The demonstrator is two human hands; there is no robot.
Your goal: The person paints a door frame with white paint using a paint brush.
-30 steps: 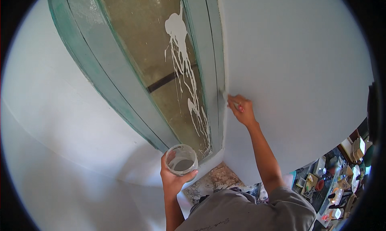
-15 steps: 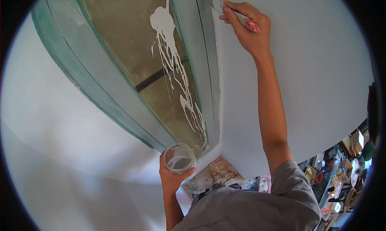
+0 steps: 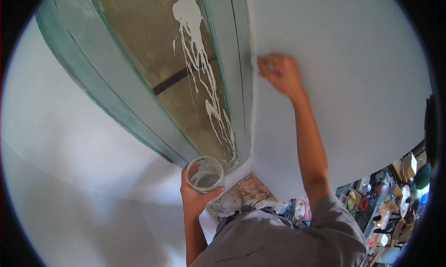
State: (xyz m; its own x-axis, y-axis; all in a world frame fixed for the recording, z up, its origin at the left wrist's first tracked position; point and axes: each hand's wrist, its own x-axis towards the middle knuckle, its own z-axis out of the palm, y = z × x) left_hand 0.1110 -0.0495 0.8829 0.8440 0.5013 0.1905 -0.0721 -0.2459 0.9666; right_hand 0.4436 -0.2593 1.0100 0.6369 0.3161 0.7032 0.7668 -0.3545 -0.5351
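My left hand (image 3: 200,201) grasps the tub (image 3: 205,178), my right hand (image 3: 284,76) the brush (image 3: 279,70); a wrist slip could smear the frame (image 3: 239,76) just left of it.

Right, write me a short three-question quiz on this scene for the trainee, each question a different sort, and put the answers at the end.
1. What does the left hand hold?
A. a paint roller
B. a clear tub
C. a folded rag

2. True or false: the white splash on the brown pane is a neat square with no runs.

3. Fill in the missing word: in the picture, the right hand is ____ up than the left hand.

Key: 1. B. 2. False; it is a blob with long, thin streaks running from it. 3. Higher.
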